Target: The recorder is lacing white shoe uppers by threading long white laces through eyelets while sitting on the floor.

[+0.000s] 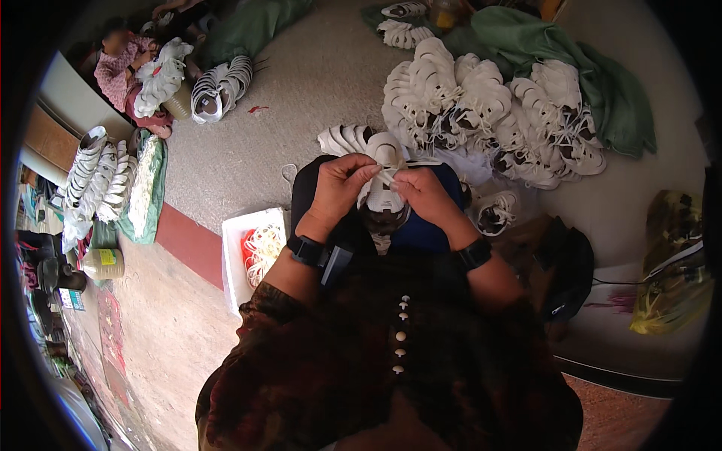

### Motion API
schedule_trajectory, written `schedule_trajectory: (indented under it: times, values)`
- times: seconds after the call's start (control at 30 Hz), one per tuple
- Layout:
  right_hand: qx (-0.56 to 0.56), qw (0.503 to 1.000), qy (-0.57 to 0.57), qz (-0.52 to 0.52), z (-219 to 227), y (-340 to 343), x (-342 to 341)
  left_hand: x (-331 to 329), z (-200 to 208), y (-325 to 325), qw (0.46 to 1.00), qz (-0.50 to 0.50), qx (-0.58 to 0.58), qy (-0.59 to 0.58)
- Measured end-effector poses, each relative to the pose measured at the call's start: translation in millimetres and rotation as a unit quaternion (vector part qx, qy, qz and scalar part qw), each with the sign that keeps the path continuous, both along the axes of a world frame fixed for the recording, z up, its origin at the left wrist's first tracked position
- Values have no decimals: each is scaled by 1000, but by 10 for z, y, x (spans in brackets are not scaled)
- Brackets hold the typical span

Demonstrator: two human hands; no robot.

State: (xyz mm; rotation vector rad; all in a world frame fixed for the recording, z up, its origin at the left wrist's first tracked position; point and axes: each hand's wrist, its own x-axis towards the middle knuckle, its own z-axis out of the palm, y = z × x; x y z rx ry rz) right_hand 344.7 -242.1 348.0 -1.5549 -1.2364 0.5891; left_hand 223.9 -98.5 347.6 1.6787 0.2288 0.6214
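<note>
A white shoe upper (385, 201) with a dark opening rests on my lap between my knees. Over it my left hand (342, 186) pinches a white shoelace (386, 174) between thumb and fingertips. On the other side my right hand (429, 197) is closed too, its thumb and fingers on the lace close to the shoe. The lace runs across the front of the upper between both hands; its exact path is too small to tell. More white uppers (344, 140) lie just beyond my left hand.
A white box (235, 259) of loose laces (265, 246) stands left of my lap. Ahead to the right is a heap of white uppers (481, 101) beside green sacking (609, 98). Another person (124, 71) sits at the far left. A yellow bag (665, 293) lies right.
</note>
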Motion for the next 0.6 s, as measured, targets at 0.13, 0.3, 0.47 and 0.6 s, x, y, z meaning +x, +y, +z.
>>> schedule_trajectory:
  times: [0.13,0.3,0.47,0.6]
  values:
    - [46,982,129,-133,-15,67,345,154,-611,-38,891,-40,444,82]
    - [281,950,51,-123,1275,221,148,132,-868,-98,863,-42,479,158]
    - [517,855,-37,-32,2634,-272,-96,199,-894,-140,856,-45,483,178]
    - [438,898,32,10,2807,-578,-242,206,-976,-152,847,-25,491,201]
